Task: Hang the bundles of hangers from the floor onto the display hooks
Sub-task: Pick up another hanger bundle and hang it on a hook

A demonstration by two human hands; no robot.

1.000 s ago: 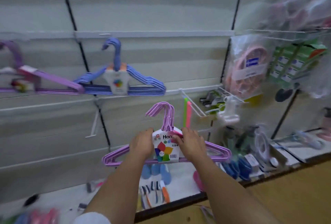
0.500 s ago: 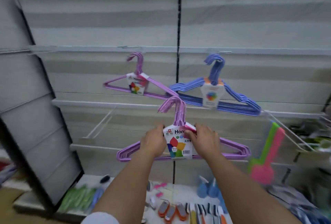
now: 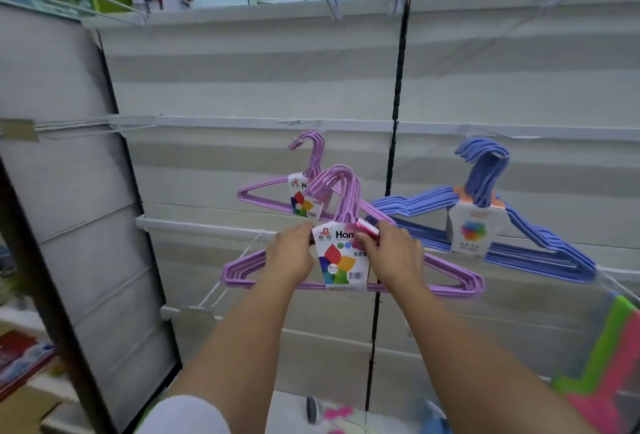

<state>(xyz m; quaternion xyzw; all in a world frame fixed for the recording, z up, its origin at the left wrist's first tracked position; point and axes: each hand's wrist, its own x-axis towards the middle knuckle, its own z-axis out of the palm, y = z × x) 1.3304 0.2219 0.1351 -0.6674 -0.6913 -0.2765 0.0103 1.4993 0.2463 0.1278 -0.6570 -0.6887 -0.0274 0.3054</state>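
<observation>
2 hands: left hand (image 3: pixel 290 257) and right hand (image 3: pixel 394 255) grip 1 purple hanger bundle (image 3: pixel 349 253) at its neck, on either side of the paper label (image 3: pixel 341 260).
Fingers: left fingers curl round the bundle's left shoulder; right fingers (image 3: pixel 367 241) pinch the label's upper right edge.
Bundle position: held upright in the air before the slat wall (image 3: pixel 259 69).
Already hung: purple bundle (image 3: pixel 304 187) and blue bundle (image 3: pixel 485 222) just behind, on display hooks (image 3: pixel 291 121).
</observation>
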